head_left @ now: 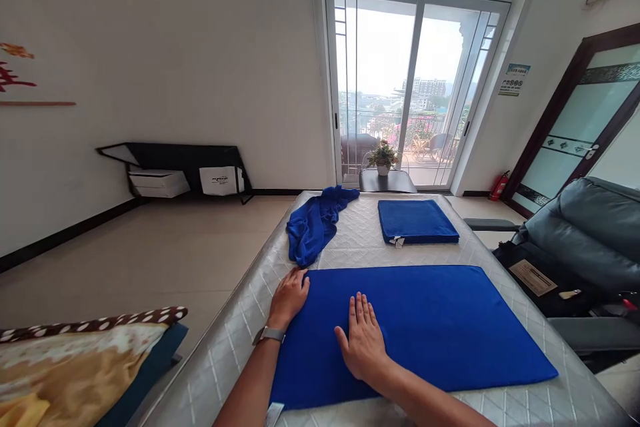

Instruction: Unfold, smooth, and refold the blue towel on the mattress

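A blue towel (440, 327) lies spread flat on the white quilted mattress (240, 340), with a small white tag at its near left corner. At the towel's far left corner, my left hand (290, 295) has its fingers bent over the edge and closed on the cloth. My right hand (364, 340) rests palm down on the towel left of its middle, fingers straight and thumb apart. Just beyond my left hand lies a crumpled blue cloth (313, 223). Farther back on the right is a neatly folded stack of blue towels (417, 220) with white tags at its near edge.
Patterned bedding (75, 367) is piled at the lower left. A dark armchair (585, 240) stands along the right side, with a black bag on its seat. Beyond the mattress, a potted plant (383, 157) sits on a chair before the glass sliding door (375, 67).
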Tool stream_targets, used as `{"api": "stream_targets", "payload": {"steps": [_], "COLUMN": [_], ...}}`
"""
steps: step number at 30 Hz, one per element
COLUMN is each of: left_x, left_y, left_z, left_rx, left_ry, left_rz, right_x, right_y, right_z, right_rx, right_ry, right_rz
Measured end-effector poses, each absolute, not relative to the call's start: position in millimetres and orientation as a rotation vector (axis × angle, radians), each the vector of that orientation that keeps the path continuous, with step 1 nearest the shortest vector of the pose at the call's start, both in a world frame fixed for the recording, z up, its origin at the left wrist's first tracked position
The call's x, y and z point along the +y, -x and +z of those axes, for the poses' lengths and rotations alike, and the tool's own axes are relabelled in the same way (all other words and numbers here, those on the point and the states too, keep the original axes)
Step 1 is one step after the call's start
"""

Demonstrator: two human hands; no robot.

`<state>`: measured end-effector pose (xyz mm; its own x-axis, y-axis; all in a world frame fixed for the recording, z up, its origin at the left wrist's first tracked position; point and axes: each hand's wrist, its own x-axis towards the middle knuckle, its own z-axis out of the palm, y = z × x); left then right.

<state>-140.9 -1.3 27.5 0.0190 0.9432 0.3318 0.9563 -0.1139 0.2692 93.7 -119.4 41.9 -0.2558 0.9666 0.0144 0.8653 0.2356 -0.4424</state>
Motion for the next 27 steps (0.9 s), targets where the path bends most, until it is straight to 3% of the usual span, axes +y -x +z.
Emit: {"api": "stream_targets", "payload": {"steps": [27], "left_x": [5], "left_y": [148], "left_z": [19], "left_rx": [-2.041], "left_ry": [2.236], "left_rz": [-0.682], "right_x": [-135], "right_y": [-220], "right_z": [45], "right_rx": [-2.069], "right_ry": [2.036], "right_rz": [0.380]}}
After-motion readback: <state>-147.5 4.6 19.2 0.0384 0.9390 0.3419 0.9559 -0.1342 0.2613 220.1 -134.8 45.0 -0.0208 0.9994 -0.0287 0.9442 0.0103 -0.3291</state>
